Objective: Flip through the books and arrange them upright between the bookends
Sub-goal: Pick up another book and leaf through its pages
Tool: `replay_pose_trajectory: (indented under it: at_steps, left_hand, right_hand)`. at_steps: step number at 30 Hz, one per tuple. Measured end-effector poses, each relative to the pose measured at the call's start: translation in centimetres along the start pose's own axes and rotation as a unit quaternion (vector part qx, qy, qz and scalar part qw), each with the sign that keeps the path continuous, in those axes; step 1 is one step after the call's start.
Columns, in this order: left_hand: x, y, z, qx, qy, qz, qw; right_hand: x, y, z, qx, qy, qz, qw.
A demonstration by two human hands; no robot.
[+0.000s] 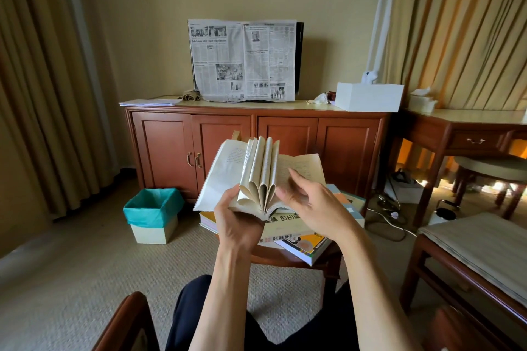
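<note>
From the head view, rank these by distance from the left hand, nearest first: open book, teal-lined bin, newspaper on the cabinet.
1. open book, gripped by the left hand at its near edge.
2. teal-lined bin, on the floor to the left.
3. newspaper, propped on the cabinet at the far wall.

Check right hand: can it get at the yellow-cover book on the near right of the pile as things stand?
Probably yes. The right hand is open over the open book, which the left hand holds. The yellow-cover book lies just below it, its near corner exposed, though another book overlaps its far edge.
</note>
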State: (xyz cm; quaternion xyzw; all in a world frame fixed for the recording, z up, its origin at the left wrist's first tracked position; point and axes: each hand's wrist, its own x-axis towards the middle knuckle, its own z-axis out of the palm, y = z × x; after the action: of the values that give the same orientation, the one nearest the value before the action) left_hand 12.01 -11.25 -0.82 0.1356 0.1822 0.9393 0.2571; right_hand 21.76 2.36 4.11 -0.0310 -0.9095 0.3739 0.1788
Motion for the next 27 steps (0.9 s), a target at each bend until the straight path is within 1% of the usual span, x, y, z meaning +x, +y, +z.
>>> replay_pose_trajectory:
  at_steps: [4, 6, 8, 11, 17, 20, 22, 24, 27]
  left_hand:
    - [-0.1, 0.1, 0.2, 0.008, 0.001, 0.009, 1.0]
    - [-0.1, 0.2, 0.3, 0.01, -0.004, 0.012, 1.0]
    - [0.0, 0.2, 0.1, 0.013, -0.008, 0.013, 1.0]
    - [0.1, 0.2, -0.2, 0.011, -0.013, 0.012, 1.0]
    - [0.2, 0.2, -0.4, 0.012, -0.009, 0.017, 1.0]
    - [-0.2, 0.3, 0.1, -0.003, -0.005, 0.016, 1.0]
    - [-0.4, 0.2, 0.4, -0.008, 0.0, 0.012, 1.0]
    - [-0.4, 0.1, 0.5, -0.011, 0.007, 0.008, 1.0]
    - [-0.3, 0.3, 0.3, -0.022, 0.009, 0.004, 1.0]
  right_hand:
    - [0.1, -0.4, 0.2, 0.009, 0.031, -0.047, 0.998]
    - [0.1, -0.4, 0.2, 0.018, 0.031, -0.061, 0.997]
    - [-0.1, -0.4, -0.1, 0.031, 0.014, -0.064, 0.997]
    - [-0.3, -0.5, -0.6, 0.015, 0.002, -0.058, 0.998]
    - [-0.4, -0.6, -0.5, 0.004, 0.046, -0.059, 0.997]
    - [-0.1, -0.7, 0.6, 0.035, 0.114, -0.066, 0.991]
    - [0.2, -0.8, 1.6, 0.048, 0.187, -0.086, 0.977]
    - [0.5, -0.9, 2.4, 0.042, 0.27, -0.113, 0.955]
    - [0.5, -1.2, 3.1, 0.023, 0.388, -0.149, 0.909]
